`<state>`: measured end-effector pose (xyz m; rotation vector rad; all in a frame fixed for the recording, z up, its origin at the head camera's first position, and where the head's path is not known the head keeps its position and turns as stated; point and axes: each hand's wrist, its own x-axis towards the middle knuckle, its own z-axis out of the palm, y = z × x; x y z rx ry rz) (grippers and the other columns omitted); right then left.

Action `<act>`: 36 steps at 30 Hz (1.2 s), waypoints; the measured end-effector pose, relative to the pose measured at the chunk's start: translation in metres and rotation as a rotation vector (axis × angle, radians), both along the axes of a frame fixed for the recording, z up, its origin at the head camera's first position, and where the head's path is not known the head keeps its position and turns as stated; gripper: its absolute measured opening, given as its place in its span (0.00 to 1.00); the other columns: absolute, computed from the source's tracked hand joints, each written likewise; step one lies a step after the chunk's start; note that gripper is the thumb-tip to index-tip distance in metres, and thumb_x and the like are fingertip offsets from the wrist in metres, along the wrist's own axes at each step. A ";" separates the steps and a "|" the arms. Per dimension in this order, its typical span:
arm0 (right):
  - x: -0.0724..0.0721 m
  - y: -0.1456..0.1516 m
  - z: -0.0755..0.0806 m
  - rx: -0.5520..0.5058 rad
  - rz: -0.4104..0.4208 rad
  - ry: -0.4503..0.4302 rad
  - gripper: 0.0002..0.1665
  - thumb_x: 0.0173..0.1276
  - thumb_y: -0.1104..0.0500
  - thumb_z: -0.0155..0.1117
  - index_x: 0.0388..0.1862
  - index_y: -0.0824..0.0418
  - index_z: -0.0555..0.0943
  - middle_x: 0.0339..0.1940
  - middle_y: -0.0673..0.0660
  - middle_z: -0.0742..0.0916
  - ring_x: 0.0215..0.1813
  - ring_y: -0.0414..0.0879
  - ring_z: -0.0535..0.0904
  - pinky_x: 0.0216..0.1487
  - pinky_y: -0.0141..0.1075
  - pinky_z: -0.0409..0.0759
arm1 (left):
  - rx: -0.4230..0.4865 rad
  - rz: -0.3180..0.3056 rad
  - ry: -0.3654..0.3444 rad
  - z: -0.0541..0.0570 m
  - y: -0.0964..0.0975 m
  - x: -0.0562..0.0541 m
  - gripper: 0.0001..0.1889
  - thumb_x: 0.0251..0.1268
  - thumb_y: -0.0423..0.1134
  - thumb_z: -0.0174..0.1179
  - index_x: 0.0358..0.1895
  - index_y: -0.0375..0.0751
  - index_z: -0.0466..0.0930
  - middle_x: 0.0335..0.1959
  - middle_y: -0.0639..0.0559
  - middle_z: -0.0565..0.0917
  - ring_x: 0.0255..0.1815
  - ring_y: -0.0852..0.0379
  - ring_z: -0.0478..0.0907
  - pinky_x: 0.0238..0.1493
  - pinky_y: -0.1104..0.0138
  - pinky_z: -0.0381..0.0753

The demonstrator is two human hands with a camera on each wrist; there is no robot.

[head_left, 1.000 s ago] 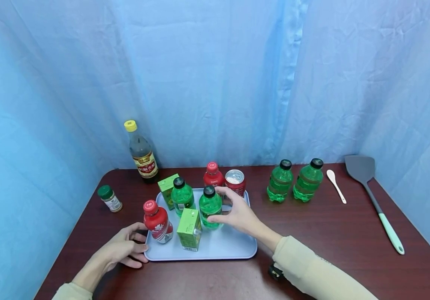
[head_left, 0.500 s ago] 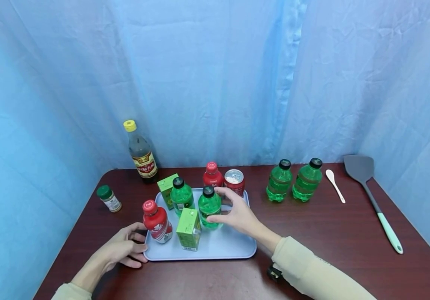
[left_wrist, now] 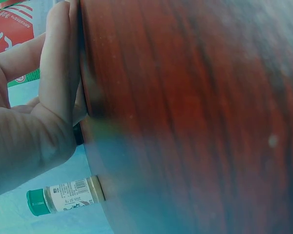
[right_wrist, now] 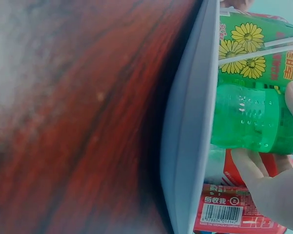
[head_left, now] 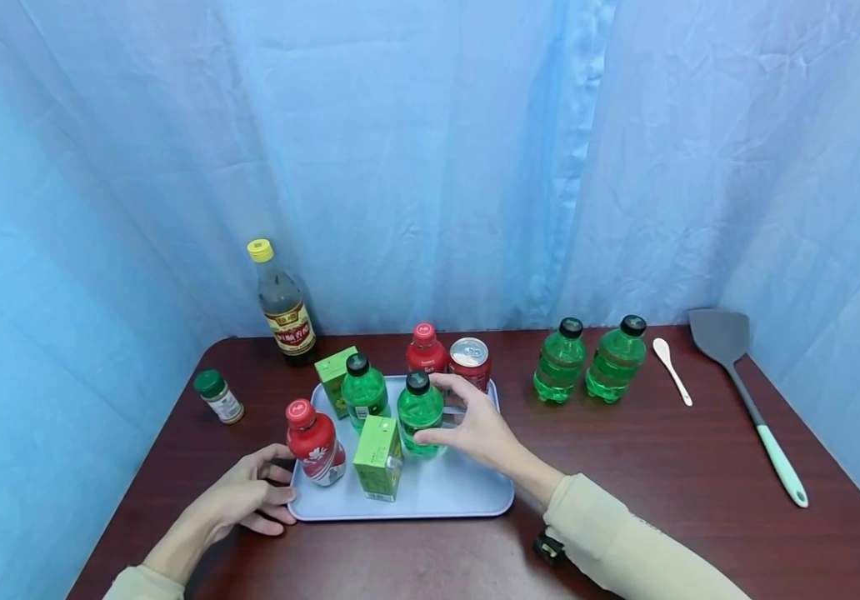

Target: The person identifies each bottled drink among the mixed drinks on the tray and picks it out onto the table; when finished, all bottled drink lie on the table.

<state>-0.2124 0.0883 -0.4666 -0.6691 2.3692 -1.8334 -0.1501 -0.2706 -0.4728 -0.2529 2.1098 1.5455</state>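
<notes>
My right hand (head_left: 478, 427) grips a green soda bottle (head_left: 417, 407) with a black cap, thumb in front and fingers behind. The bottle stands upright on a pale blue-grey tray (head_left: 460, 498). In the right wrist view the soda bottle (right_wrist: 246, 117) sits between thumb and fingers, its base at the tray. My left hand (head_left: 250, 493) rests at the tray's left rim, fingers extended, beside a red bottle (head_left: 317, 450). Also on the tray are a front drink carton (head_left: 379, 462), a rear carton (head_left: 332, 379) and another green bottle (head_left: 364, 396).
A rear red bottle (head_left: 426, 354) and a red can (head_left: 471, 362) stand at the tray's back. Left are a vinegar bottle (head_left: 287, 317) and a spice jar (head_left: 220, 397). Rightward are two green bottles (head_left: 559, 362), a small white spoon (head_left: 672, 371) and a spatula (head_left: 745, 400).
</notes>
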 end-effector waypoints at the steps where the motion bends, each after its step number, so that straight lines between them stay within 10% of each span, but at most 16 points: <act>1: 0.000 0.000 0.000 0.002 -0.001 0.000 0.48 0.52 0.57 0.84 0.72 0.54 0.71 0.66 0.53 0.79 0.62 0.58 0.80 0.59 0.53 0.81 | 0.000 -0.001 0.001 0.000 0.000 0.000 0.34 0.64 0.30 0.64 0.71 0.34 0.59 0.52 0.34 0.75 0.31 0.43 0.86 0.31 0.51 0.88; 36: 0.012 0.073 0.054 0.081 -0.027 -0.019 0.46 0.51 0.50 0.85 0.70 0.45 0.75 0.60 0.49 0.84 0.58 0.53 0.83 0.51 0.41 0.86 | 0.004 0.007 -0.008 0.003 0.002 0.000 0.34 0.63 0.30 0.65 0.71 0.35 0.60 0.52 0.34 0.75 0.32 0.43 0.86 0.32 0.51 0.88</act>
